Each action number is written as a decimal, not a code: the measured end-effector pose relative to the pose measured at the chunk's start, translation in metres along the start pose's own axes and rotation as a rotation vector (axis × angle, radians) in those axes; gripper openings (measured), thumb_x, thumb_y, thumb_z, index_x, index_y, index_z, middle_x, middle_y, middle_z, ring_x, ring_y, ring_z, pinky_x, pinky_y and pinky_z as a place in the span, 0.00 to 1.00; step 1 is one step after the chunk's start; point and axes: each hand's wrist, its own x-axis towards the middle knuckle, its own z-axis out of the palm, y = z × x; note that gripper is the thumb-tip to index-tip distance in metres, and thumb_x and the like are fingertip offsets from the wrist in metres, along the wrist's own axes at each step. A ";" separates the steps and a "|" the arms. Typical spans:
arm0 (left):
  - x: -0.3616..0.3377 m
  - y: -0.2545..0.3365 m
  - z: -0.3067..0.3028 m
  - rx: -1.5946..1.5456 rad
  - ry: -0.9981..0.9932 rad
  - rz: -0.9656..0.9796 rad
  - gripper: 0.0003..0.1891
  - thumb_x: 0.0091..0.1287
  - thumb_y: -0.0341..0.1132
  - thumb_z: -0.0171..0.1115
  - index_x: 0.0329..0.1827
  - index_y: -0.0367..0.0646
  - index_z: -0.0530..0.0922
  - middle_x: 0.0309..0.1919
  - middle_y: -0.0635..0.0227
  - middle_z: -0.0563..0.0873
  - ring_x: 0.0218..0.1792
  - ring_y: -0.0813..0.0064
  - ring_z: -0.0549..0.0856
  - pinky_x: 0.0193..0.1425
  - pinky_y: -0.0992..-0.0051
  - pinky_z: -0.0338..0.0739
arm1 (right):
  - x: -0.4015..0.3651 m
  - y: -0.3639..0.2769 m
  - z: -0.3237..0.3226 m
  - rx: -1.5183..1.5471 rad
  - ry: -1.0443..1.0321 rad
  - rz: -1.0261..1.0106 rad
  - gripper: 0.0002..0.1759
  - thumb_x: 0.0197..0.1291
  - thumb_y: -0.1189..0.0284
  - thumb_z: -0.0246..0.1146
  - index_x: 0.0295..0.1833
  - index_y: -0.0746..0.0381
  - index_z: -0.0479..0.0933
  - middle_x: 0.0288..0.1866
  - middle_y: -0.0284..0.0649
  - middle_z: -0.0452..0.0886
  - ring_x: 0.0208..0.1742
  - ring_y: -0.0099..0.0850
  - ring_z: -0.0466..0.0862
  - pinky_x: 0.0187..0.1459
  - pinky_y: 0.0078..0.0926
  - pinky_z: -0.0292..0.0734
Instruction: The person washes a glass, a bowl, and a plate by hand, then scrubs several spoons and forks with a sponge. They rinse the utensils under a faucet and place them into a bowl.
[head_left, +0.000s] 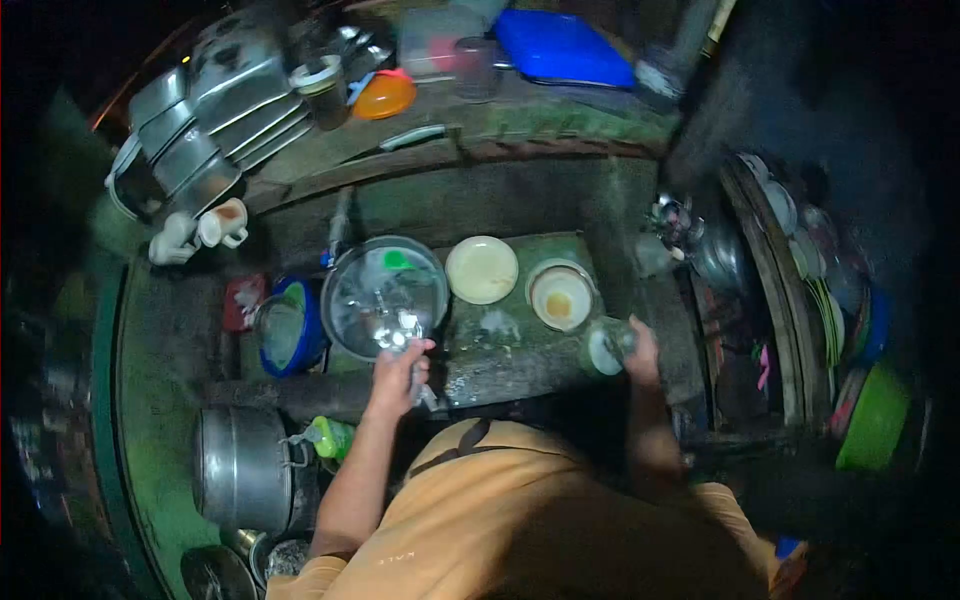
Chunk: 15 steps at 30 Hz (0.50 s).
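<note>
My left hand (pixel 398 368) is closed on a small shiny clear object, which looks like a glass (pixel 398 332), at the near rim of a round metal basin (pixel 345 262) holding water. My right hand (pixel 642 350) grips a clear glass tumbler (pixel 606 351) at the right end of the wet stone slab (pixel 500 350). On the slab between my hands lie a cream plate (pixel 481 269) and a bowl (pixel 560 298) with orange residue inside.
A blue bucket (pixel 290 325) stands left of the basin, with a metal pot (pixel 240 465) and a green bottle (pixel 330 437) nearer me. Metal trays (pixel 210 120), white mugs (pixel 208 230), an orange bowl (pixel 385 95) and a blue lid (pixel 560 45) line the back ledge. A kettle (pixel 718 258), stacked plates (pixel 812 270) and a green basin (pixel 875 415) are at right.
</note>
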 end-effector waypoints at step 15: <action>0.015 -0.027 0.112 -0.193 0.004 -0.100 0.06 0.67 0.29 0.59 0.44 0.46 0.73 0.32 0.73 0.77 0.22 0.86 0.68 0.18 0.84 0.60 | 0.008 0.003 -0.004 0.020 -0.004 -0.036 0.13 0.59 0.61 0.57 0.37 0.60 0.78 0.33 0.38 0.83 0.36 0.33 0.82 0.43 0.37 0.76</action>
